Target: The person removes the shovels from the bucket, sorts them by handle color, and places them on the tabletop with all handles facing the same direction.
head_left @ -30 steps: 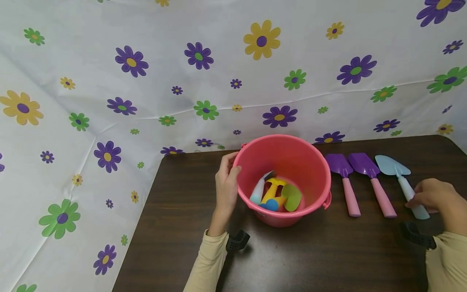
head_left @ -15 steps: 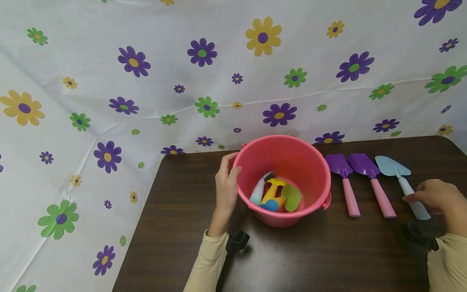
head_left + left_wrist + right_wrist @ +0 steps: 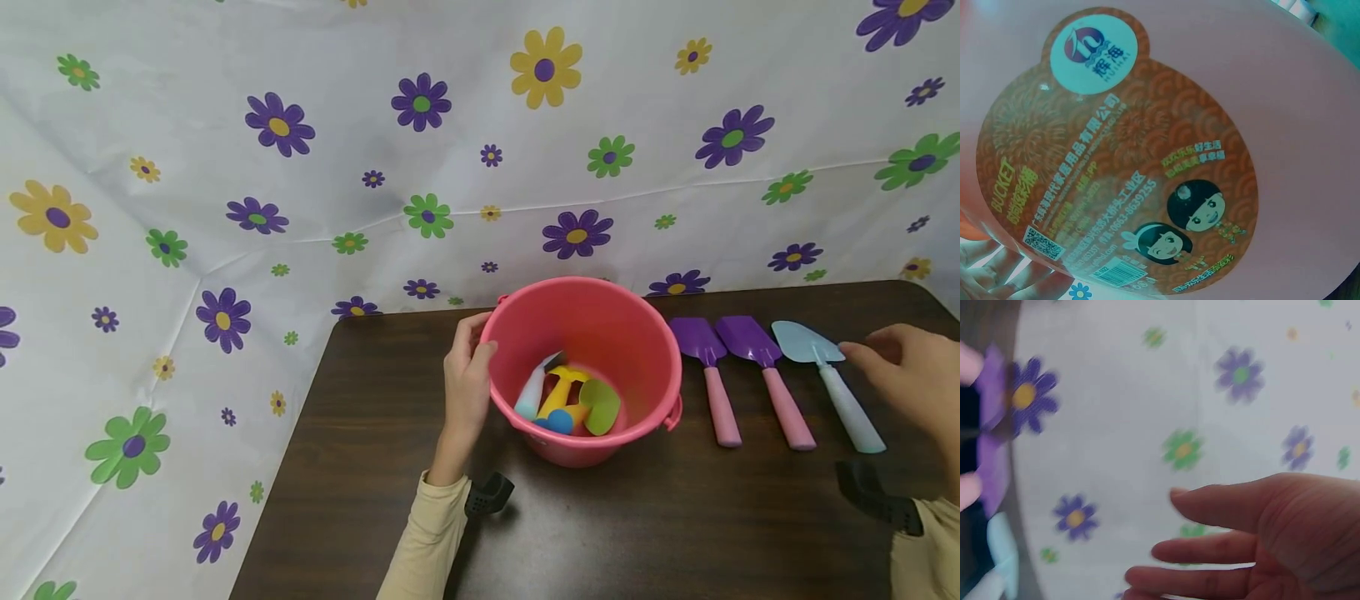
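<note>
My left hand (image 3: 467, 379) holds the left side of a pink bucket (image 3: 577, 304), thumb at the rim and fingers along the outer wall. A round printed label (image 3: 1116, 156) on the bucket's side fills much of the left wrist view. Inside the bucket lie a yellow tool (image 3: 561, 392), a white-and-light-blue handled tool (image 3: 531, 393) and a green blade (image 3: 600, 407). Off to the right, my right hand (image 3: 911, 371) is raised with fingers extended and nothing in them, beside a light blue trowel (image 3: 843, 396). The right wrist view shows these fingers apart.
Two purple shovels with pink handles, a left one (image 3: 725, 408) and a right one (image 3: 787, 408), lie between the bucket and the trowel. All rest on a dark wooden table (image 3: 637, 533). A white flowered cloth (image 3: 315, 167) hangs behind and to the left.
My right hand has lifted off the light blue trowel's handle and moved up and slightly right, its fingers straightening. The trowel, the bucket and my left hand stay in place.
</note>
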